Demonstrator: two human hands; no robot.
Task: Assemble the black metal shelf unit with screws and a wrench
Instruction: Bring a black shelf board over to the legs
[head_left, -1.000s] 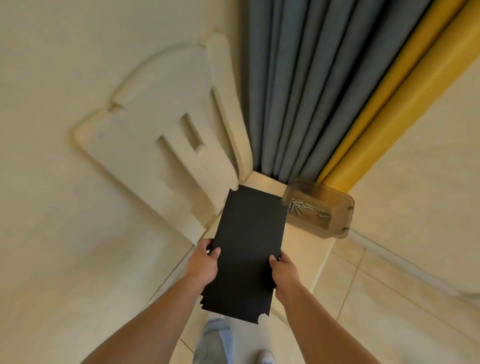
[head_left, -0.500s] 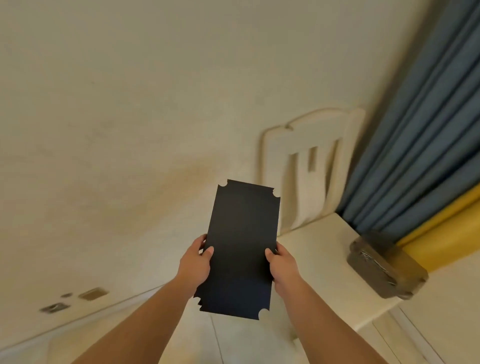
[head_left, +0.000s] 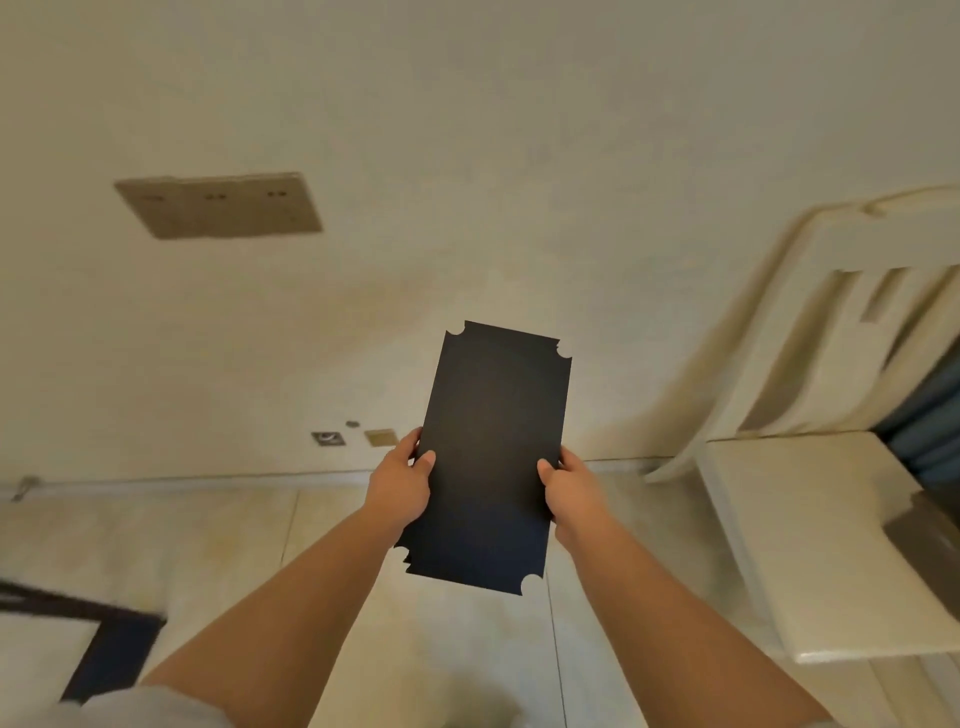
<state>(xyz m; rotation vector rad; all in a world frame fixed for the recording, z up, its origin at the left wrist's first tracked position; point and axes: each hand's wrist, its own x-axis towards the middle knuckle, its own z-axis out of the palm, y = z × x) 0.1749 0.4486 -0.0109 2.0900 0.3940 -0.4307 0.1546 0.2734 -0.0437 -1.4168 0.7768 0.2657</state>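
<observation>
Black shelf panel is held up in the air in front of the wall, gripped on its left edge by the left hand and on its right edge by the right hand, with thumbs on top. A white chair is seen to the right, and part of a black frame lies on the floor at the lower left. For this step, the panel should probably be kept flat and carried to the frame with both edges held tight, so the notched corners can be lined up.
</observation>
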